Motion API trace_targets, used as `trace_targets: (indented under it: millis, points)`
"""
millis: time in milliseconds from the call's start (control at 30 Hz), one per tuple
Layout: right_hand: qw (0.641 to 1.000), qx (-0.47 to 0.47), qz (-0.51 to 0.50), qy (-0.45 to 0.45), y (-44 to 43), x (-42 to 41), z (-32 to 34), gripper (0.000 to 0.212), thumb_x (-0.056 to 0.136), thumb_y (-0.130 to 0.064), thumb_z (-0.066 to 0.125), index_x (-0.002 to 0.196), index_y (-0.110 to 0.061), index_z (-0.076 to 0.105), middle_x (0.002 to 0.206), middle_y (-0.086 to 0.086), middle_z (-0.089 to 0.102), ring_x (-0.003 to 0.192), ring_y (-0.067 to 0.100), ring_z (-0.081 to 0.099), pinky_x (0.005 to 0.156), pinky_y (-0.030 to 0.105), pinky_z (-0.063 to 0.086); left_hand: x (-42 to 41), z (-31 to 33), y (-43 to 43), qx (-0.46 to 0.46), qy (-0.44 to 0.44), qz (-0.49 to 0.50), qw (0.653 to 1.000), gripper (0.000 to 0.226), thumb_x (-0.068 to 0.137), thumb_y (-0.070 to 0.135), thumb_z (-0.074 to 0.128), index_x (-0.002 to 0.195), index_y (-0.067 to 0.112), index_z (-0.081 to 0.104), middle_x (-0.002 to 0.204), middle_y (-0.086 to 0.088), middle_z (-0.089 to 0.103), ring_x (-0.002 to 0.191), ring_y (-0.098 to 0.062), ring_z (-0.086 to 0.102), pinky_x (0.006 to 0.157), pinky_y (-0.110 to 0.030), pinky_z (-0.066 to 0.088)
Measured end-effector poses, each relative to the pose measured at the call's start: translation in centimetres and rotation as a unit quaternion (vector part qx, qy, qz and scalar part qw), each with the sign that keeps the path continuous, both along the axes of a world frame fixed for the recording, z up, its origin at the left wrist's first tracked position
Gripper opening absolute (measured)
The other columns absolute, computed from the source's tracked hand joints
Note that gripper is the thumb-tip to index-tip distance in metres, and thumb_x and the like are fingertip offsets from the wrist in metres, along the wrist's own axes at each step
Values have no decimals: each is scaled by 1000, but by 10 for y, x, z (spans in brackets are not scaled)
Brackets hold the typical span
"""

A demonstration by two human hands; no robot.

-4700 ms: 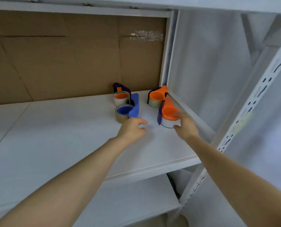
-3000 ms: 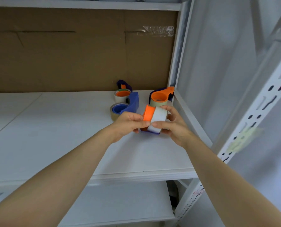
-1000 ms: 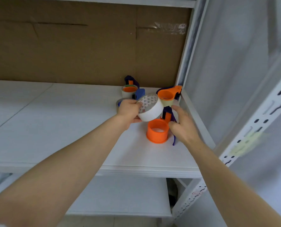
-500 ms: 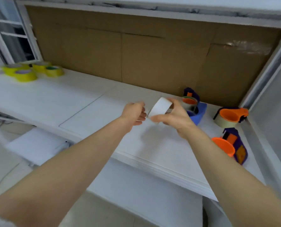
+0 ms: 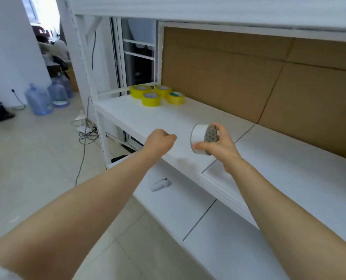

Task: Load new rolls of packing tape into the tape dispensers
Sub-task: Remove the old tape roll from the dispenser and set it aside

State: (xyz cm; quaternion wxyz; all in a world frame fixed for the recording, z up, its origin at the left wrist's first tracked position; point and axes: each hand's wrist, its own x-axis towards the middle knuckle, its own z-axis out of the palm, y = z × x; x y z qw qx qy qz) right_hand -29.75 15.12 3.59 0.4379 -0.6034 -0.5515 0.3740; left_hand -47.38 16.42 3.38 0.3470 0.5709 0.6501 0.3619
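My right hand [image 5: 218, 147] grips a white tape core [image 5: 201, 141] with a patterned inner face, held above the white shelf [image 5: 188, 122]. My left hand [image 5: 159, 141] hovers just left of it with fingers curled into a loose fist, holding nothing. Several yellow rolls of packing tape [image 5: 156, 94] sit at the far left end of the shelf, against the cardboard back panel [image 5: 238, 77]. The tape dispensers are out of view.
A lower shelf [image 5: 188, 203] carries a small white object [image 5: 160, 184]. The shelf's white upright post [image 5: 85, 77] stands at the left. Blue water jugs [image 5: 47, 97] and cables [image 5: 85, 134] lie on the tiled floor to the left.
My view has swung left along the shelf, so the dispensers have dropped out of sight and the yellow rolls are closer. My right hand still holds the white core, which my left hand passed over earlier.
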Motion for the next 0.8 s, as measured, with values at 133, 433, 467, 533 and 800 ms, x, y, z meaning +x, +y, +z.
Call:
trace_targets:
  millis: [133,433,467,533,800]
  points:
    - [1000,0,29,-12,40,-65,-3,90,65,-18,80,141,-31,32,136,4,40,118,21,47,100,40,47,-70,-2,23,-7,-7,17,1000,24,84,15,52,65,12,38,70,-8,33,69,-19,34,65,-30,26]
    - [997,6,38,-68,133,-157,-9,85,60,-23,83,133,-15,41,128,6,50,111,22,53,86,32,48,-159,-14,95,-10,-18,39,999,41,83,10,51,51,17,26,54,-1,26,54,-20,26,57,-27,20]
    - [997,8,42,-66,146,-165,-10,79,61,-22,83,130,-15,44,125,6,52,107,22,54,80,30,47,-166,-15,106,-14,-17,35,999,41,83,9,50,52,17,25,55,-1,25,53,-19,24,55,-26,19]
    - [997,20,42,-64,175,-182,-12,71,63,-21,82,125,-15,48,124,7,51,103,21,55,76,29,45,-183,-17,134,-14,-10,29,999,33,84,10,51,57,16,32,61,-4,29,59,-18,29,57,-27,22]
    - [996,28,44,-66,292,-256,-18,82,65,-20,79,137,-20,41,134,6,44,119,22,48,94,29,43,-253,-14,243,-16,45,26,999,10,87,12,52,82,16,44,86,-5,42,80,-16,40,73,-28,31]
